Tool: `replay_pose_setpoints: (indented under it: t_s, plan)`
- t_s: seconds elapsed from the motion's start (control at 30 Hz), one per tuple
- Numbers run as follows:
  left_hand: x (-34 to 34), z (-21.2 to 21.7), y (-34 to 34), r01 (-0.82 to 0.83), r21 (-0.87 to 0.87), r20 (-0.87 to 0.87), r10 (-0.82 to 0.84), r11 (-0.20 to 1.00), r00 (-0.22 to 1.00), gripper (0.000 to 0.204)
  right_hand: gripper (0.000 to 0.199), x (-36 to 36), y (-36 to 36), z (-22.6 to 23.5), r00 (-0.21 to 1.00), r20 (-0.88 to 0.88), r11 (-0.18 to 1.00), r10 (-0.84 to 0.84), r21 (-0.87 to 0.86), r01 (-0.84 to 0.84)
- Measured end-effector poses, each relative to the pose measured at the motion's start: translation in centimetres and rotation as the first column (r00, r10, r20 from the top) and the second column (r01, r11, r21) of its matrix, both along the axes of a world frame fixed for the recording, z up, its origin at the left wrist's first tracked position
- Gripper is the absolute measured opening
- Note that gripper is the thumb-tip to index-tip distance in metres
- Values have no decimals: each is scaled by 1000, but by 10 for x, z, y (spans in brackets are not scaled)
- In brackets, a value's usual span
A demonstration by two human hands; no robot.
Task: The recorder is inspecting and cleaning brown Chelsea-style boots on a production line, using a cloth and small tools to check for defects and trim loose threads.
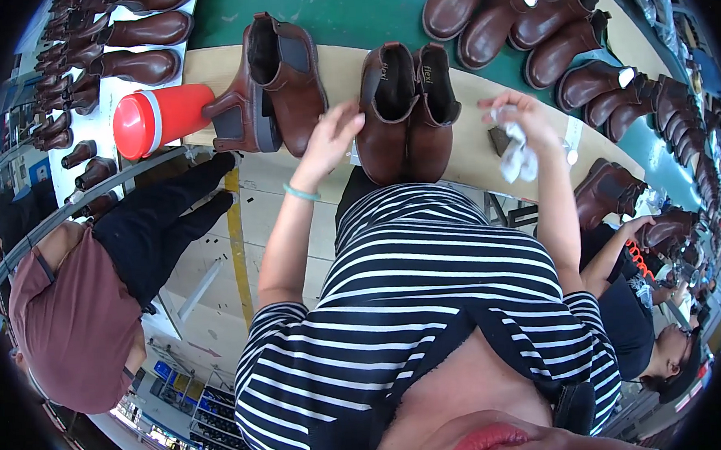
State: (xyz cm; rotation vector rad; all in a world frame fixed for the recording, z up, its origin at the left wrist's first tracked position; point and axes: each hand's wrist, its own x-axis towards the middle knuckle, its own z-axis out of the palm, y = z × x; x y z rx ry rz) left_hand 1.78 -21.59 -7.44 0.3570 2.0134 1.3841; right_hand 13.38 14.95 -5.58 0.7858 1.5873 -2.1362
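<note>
Probably stiff, paired brown ankle boots (pixel 388 134) stand on the tabletop (pixel 477 150), best held by their shafts; left of them, left hand (pixel 333 141) empty, fingers parted; right of them, right hand (pixel 529 120) gripping white cloth (pixel 520 161).

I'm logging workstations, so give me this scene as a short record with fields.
Left hand: empty, open, beside the middle boots; contact unclear
Right hand: holding a white cloth
Middle boots: brown pair, side by side, toes toward the person
Left boots: brown, beside the container
Container: red, white band
</note>
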Motion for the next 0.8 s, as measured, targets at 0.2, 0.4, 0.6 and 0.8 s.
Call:
replay_pose_setpoints:
  t_s: [0.2, 0.4, 0.6, 0.8]
  plan:
    - [90, -56, -34, -231, -214, 378, 299, 949, 876, 40, 45, 90, -63, -73, 961, 269, 990, -63, -105, 94]
    - [118, -58, -13, -609, 16, 722, 412, 793, 556, 62, 44, 87, -75, -87, 956, 293, 968, -33, -227, 103]
    - [116, -55, -12, -586, 40, 693, 400, 810, 600, 58, 47, 86, -70, -87, 968, 242, 967, 58, -256, 6]
    - [112, -24, -6, -555, 79, 670, 368, 828, 644, 52, 43, 88, -60, -81, 983, 154, 933, 101, 328, -147]
